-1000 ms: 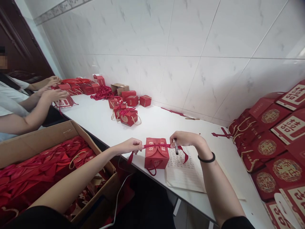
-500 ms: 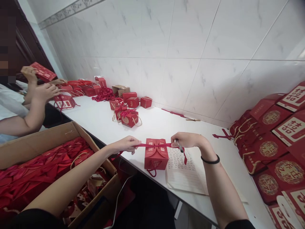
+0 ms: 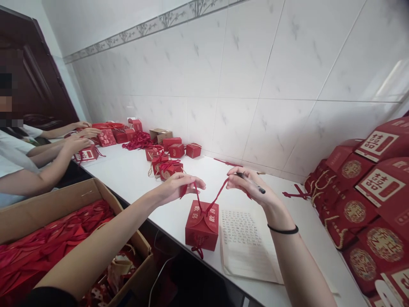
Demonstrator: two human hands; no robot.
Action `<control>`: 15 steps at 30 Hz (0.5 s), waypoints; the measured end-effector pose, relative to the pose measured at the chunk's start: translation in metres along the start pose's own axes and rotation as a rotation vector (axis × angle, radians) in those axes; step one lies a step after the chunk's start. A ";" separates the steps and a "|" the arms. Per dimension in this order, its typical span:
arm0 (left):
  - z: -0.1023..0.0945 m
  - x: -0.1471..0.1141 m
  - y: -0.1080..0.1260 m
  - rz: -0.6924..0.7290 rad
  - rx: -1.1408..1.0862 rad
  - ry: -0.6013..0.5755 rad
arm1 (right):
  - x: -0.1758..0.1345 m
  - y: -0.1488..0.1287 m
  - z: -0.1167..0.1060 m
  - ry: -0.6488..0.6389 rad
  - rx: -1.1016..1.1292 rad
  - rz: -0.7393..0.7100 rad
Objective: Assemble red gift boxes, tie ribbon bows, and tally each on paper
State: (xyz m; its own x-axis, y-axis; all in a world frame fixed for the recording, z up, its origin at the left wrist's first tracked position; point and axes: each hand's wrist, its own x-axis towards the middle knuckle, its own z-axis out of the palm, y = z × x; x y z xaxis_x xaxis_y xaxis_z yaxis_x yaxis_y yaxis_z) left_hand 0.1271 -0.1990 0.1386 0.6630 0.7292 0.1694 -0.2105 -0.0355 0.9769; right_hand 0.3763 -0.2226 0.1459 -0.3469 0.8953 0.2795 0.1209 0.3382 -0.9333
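Note:
A small red gift box with gold characters stands upright near the table's front edge. From the middle of its folded lid a red ribbon rises in a V. One ribbon end is pinched in my left hand, to the upper left of the box. My right hand pinches the other end at the upper right. A pen also rests in my right hand, lying across it. Just right of the box, an open notebook with rows of handwriting lies under my right hand and forearm.
Several finished-looking red boxes stand further back. A carton full of red ribbon and boxes is at the lower left. Stacked red boxes fill the right side. Co-workers' hands handle red boxes at far left.
The ribbon was stretched level across the lid; now both my hands are higher and it forms a V. The view has tilted up. At the left, a co-worker's raised red box has come down.

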 end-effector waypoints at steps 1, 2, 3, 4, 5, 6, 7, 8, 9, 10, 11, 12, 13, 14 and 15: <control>0.004 0.003 0.003 0.032 -0.041 -0.007 | 0.000 0.001 0.001 0.034 0.058 -0.049; 0.009 0.007 0.005 0.062 -0.073 -0.013 | 0.000 0.001 0.002 0.070 0.098 -0.094; 0.013 0.011 0.008 0.090 -0.099 -0.019 | 0.000 0.001 0.003 0.110 0.119 -0.135; 0.016 0.015 0.011 0.115 -0.119 -0.027 | 0.000 0.000 0.004 0.157 0.114 -0.162; 0.020 0.018 0.013 0.137 -0.133 -0.036 | 0.000 -0.001 0.005 0.209 0.086 -0.179; 0.023 0.022 0.015 0.159 -0.143 -0.046 | 0.001 -0.001 0.007 0.266 0.047 -0.195; 0.026 0.026 0.016 0.177 -0.150 -0.053 | 0.001 -0.002 0.009 0.318 0.008 -0.213; 0.028 0.029 0.016 0.194 -0.151 -0.057 | 0.002 -0.002 0.012 0.361 -0.021 -0.237; 0.030 0.032 0.016 0.211 -0.147 -0.058 | 0.003 -0.001 0.014 0.392 -0.038 -0.264; 0.031 0.035 0.016 0.224 -0.139 -0.055 | 0.004 0.000 0.016 0.412 -0.044 -0.289; 0.033 0.037 0.015 0.231 -0.129 -0.052 | 0.005 0.001 0.018 0.423 -0.042 -0.311; 0.033 0.039 0.014 0.232 -0.120 -0.050 | 0.006 0.003 0.021 0.425 -0.036 -0.323; 0.034 0.040 0.013 0.230 -0.111 -0.053 | 0.006 0.004 0.023 0.422 -0.027 -0.328; 0.034 0.040 0.012 0.229 -0.108 -0.057 | 0.006 0.004 0.025 0.416 -0.013 -0.331; 0.035 0.040 0.012 0.228 -0.111 -0.058 | 0.006 0.004 0.027 0.411 0.007 -0.338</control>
State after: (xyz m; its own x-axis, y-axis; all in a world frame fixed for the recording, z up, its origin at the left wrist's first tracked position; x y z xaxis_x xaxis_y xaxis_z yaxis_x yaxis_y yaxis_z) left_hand 0.1762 -0.1936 0.1612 0.6289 0.6704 0.3938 -0.4350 -0.1164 0.8929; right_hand 0.3496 -0.2233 0.1375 0.0278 0.7769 0.6290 0.0591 0.6268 -0.7769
